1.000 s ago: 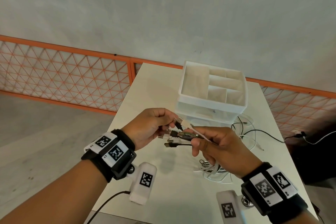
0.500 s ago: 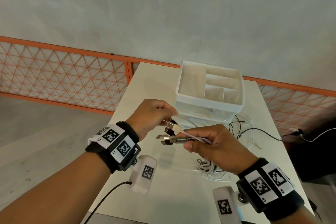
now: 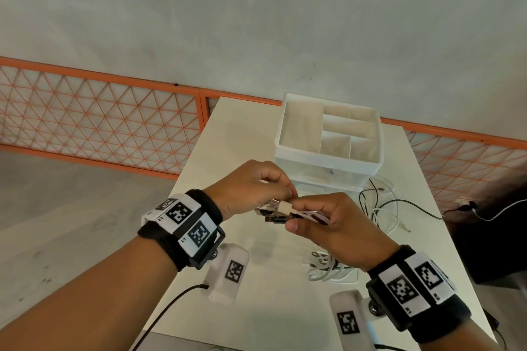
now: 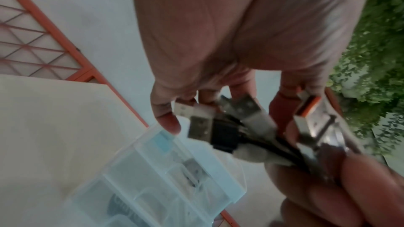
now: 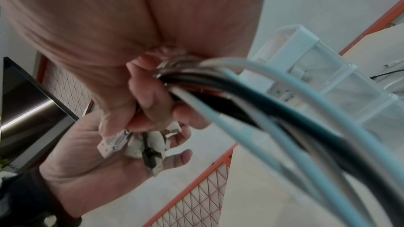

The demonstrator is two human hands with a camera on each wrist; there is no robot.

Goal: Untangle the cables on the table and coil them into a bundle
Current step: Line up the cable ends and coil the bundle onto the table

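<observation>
The left hand is curling its fingertips onto the plug ends of the cables, which are sticking out leftward, their long axis lying roughly level across the view. The right hand is meeting it, gripping the gathered cables in a fist above the table. Behind the hands, a white divided organizer box is standing on the table. Farther right, loose black and white cable lengths are trailing over the tabletop.
</observation>
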